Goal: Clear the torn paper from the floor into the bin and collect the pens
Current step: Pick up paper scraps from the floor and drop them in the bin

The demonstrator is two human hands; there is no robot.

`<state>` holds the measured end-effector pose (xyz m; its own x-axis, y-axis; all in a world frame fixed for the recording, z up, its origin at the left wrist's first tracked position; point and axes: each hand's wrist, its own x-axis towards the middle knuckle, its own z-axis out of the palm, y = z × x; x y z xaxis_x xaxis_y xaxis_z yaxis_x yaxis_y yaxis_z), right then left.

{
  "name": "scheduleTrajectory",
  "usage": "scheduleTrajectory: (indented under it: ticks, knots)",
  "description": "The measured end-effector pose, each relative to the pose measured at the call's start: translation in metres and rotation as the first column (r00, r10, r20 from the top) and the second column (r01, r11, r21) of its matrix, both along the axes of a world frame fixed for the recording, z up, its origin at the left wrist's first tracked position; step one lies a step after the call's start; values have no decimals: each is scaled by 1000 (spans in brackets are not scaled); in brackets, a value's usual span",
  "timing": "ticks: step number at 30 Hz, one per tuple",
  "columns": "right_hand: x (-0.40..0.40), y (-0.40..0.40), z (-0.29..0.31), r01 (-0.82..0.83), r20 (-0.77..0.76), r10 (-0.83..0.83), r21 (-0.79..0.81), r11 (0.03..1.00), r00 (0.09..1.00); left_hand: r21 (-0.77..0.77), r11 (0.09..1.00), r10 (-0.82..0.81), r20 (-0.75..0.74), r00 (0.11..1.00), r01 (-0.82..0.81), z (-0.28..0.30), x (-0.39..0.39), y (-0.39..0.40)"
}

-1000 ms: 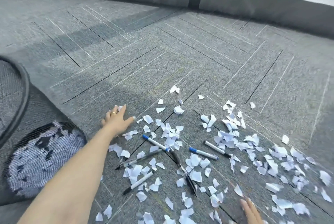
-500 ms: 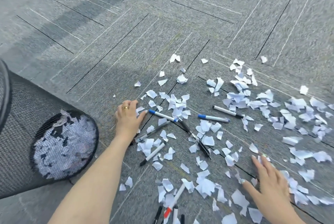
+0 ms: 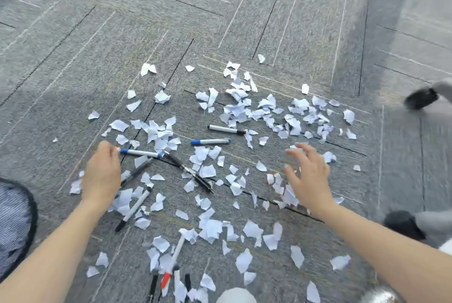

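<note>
Down on the grey carpet floor [image 3: 73, 63] the torn paper [image 3: 239, 107] lies scattered in white scraps, thickest beyond the blue-capped pen [image 3: 210, 141] and thinning out on the near side of it. That pen rests flat in the middle of the mess, and I take it as my marker. Just beyond it lies a black-tipped pen [image 3: 226, 129], the two apart and nearly parallel. To the left of the marker pen a second blue pen [image 3: 140, 153] lies on the carpet, its left end right at the left hand [image 3: 102, 175]. The left hand is low over the scraps, knuckles up, its fingers [image 3: 111, 149] bent downward at that pen's tip; whether they grip it or only touch it I cannot tell. Near the same hand, on the near side of the marker pen, lie a grey pen [image 3: 137, 171], a white pen with a black tip [image 3: 134, 207] and a dark pen [image 3: 193, 173], all flat among scraps. Closer still, at the bottom edge, a red-tipped pen [image 3: 172, 263] lies with a few others, blurred. To the right of the marker pen the right hand [image 3: 309, 178] hovers over paper with its fingers [image 3: 297, 153] spread and loosely curved, holding nothing. Far to the left of the marker pen the black mesh bin [image 3: 14, 227] shows at the frame's edge, white scraps visible through its mesh.
</note>
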<state>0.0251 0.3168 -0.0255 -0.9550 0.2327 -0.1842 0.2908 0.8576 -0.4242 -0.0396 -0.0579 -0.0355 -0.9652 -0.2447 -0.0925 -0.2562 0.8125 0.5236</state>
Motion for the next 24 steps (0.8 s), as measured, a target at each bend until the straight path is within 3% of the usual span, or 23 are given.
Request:
scheduleTrajectory:
  ticks: [6,11,13,16,17,19,22,24]
  knots:
    - [-97,70,-8,255,122,-255,15,967,959,263,962,71,6,997,-70,24,32,80]
    - [-127,95,-17,187,289,-176,-10,982,941,537,834,36,177,984,-127,45,60,172]
    - [-111,79,-20,120,253,-118,10,993,960,583,812,-137,208,969,-11,55,76,206]
    - [-76,48,-25,-40,11,39,55,998,999,588,796,-301,185,936,140,61,94,229]
    - [-75,47,-27,-26,-55,30,57,998,998,583,804,-290,206,934,121,60,95,229]
    - [-96,67,-31,152,-128,-145,48,987,981,546,838,-212,281,936,26,60,95,223]
    - [-132,122,-31,481,14,-481,3,877,877,555,795,-25,432,901,-244,60,94,212]
    - [-133,139,-31,526,116,-521,-17,850,846,541,732,85,529,844,-413,58,92,208]
